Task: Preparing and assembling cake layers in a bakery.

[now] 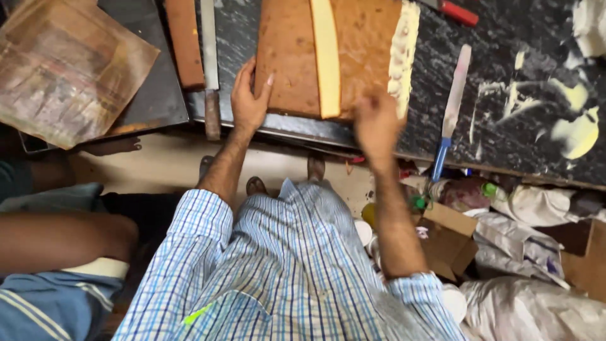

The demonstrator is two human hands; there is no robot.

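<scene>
**A:** Start at the fingers. What do I have?

**B:** I see my left hand [248, 101] flat and spread, fingertips pressed on the near left corner of the brown sponge sheet [290, 57]; it grips nothing. My right hand [377, 123] is blurred; it sits at the sheet's near edge, fingers curled down, and I cannot tell whether they pinch anything.

**A:** And the sheet itself?

**B:** It lies on the dark marble counter [505, 126], straight ahead of both hands, reaching away from me. A pale cut strip [326, 60] runs front to back between my hands, nearer the right one, its near end just beside those fingers.

**A:** Anything further out?

**B:** A cream-piped edge [404, 50] on the sheet's right side, then a blue-handled palette knife [449, 113] beyond my right hand. Left of my left hand lies a long wooden-handled knife [210, 69], parallel to the strip, with a narrow brown cake strip [185, 41] beside it.
</scene>
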